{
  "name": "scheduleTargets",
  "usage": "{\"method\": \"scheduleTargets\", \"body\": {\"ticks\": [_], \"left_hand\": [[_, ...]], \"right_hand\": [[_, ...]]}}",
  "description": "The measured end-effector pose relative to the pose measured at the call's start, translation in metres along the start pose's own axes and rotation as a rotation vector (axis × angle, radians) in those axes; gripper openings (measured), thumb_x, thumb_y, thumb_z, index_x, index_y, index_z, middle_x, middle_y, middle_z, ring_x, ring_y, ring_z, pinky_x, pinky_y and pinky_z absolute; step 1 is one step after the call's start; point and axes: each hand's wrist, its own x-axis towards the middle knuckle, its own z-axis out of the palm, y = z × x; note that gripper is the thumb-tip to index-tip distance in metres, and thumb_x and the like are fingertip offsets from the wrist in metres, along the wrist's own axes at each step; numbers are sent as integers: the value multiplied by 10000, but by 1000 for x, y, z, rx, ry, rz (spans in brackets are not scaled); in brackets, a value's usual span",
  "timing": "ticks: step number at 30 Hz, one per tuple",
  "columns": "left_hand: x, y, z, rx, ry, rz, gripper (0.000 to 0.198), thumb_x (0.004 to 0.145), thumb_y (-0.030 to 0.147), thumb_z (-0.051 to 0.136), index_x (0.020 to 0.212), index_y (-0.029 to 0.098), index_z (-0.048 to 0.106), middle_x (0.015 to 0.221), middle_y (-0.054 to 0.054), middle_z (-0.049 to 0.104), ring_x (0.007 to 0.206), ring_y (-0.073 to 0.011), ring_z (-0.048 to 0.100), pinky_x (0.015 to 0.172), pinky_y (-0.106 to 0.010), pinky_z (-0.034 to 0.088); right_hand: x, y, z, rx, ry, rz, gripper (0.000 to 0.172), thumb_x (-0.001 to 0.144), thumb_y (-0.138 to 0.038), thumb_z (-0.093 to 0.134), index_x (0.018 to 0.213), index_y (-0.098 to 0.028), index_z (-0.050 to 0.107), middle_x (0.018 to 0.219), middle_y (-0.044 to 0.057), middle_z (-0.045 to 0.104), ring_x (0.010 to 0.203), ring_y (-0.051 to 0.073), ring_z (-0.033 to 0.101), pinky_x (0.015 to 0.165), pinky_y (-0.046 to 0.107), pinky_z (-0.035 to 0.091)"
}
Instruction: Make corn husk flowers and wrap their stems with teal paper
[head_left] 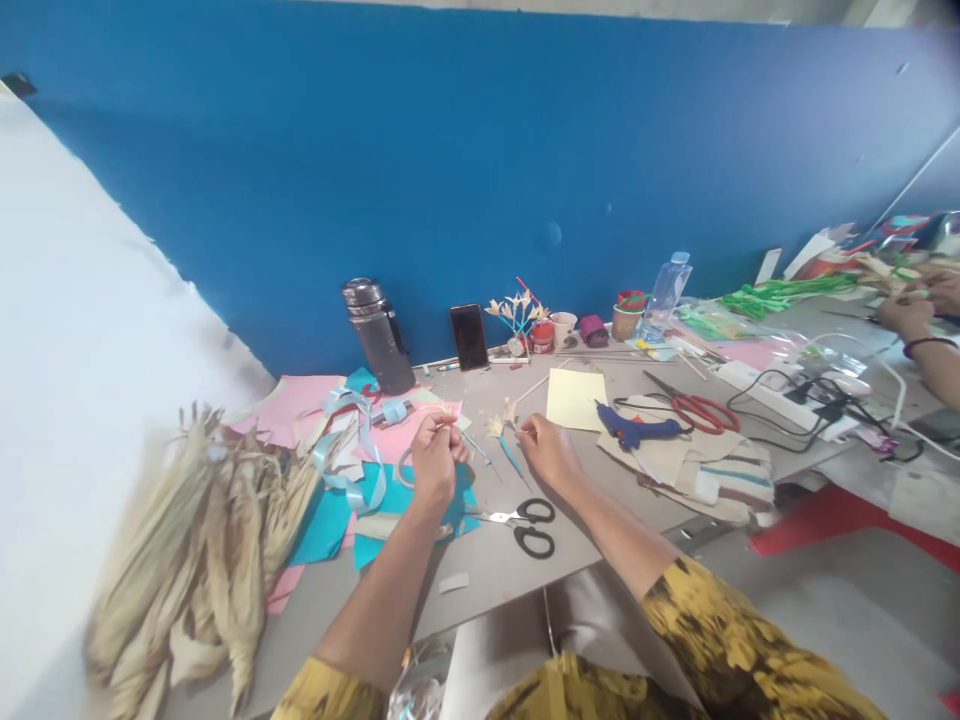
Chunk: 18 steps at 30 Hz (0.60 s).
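Observation:
My left hand [437,458] is closed above the blue and pink paper, its fingers curled together; whatever is in them is too small to make out. To its right, my right hand [553,455] has bent fingers pressed together at the tips, and I cannot see what they pinch. Between the hands lies a pale husk flower with a blue stem [513,456]. Another pale flower [510,410] with a light stem is just beyond it. Black-handled scissors [534,528] lie partly spread nearer to me. A thin wire-like stick [477,447] rests beside my left fingers.
Dried corn husks [225,560] are heaped at left, near a curled blue ribbon [352,490]. A flask [379,340] and phone [469,337] stand at the wall. Rightward are a blue glue gun [637,427], red-handled scissors [705,412], a power strip [780,398] and another person's hands [907,312].

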Motion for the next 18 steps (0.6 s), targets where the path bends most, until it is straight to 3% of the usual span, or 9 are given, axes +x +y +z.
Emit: {"method": "scheduleTargets", "body": {"ticks": [5,8,10,14,18], "left_hand": [[-14,-3,7,238,-104,12,187,728,219,562,911,213,599,465,98,434,370,-82,338,409,-204,280],[-21,-4,10,363,-163,12,187,761,275,590,909,189,665,444,80,455,380,-90,353,413,-207,280],[-22,-2,9,386,-107,50,187,755,301,615,881,185,691,444,79,439,384,-90,356,415,-208,272],[-16,10,6,314,124,115,175,724,258,606,876,208,678,466,91,399,396,-96,370,429,-212,288],[-21,30,1,275,94,145,145,740,215,580,860,220,662,498,73,431,449,-106,397,481,-221,334]], "right_hand": [[-6,-4,-4,7,51,-44,62,855,-229,609,859,-205,666,918,59,711,789,192,641,717,284,438],[-9,-7,-9,51,89,-15,114,871,-295,587,838,-220,667,884,45,717,735,192,630,714,298,443],[-8,-9,-13,94,104,20,170,890,-344,560,825,-225,662,830,37,723,718,195,635,706,298,451],[-7,-12,-22,187,77,67,297,943,-417,458,822,-210,633,735,34,715,627,176,636,616,266,469],[-19,-12,-39,271,18,36,343,960,-458,440,826,-204,628,708,22,704,549,148,603,547,241,452]]}}
